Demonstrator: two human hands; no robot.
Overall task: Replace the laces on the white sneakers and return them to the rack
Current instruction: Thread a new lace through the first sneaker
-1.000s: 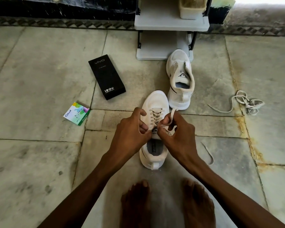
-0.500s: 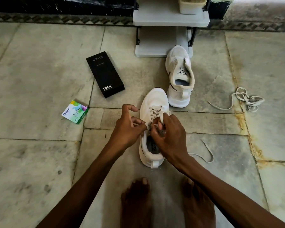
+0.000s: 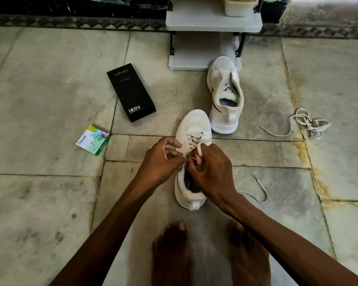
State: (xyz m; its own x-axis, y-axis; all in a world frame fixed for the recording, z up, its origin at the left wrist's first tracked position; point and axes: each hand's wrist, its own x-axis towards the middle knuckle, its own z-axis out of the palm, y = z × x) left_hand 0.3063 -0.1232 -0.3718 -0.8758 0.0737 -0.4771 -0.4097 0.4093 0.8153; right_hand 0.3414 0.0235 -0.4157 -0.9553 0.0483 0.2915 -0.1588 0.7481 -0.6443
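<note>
On floor point(image 3: 50, 100), sneaker point(image 3: 194, 124) beneath right hand point(image 3: 213, 174), grip pinching lace point(image 3: 199, 150); left hand point(image 3: 161, 162) alongside, curled, hold unclear.

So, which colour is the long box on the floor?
The box is black with white lettering, seen best in the head view.

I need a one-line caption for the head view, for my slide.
Left hand and right hand thread a lace into the near white sneaker; the second sneaker sits unlaced by the rack.
</note>
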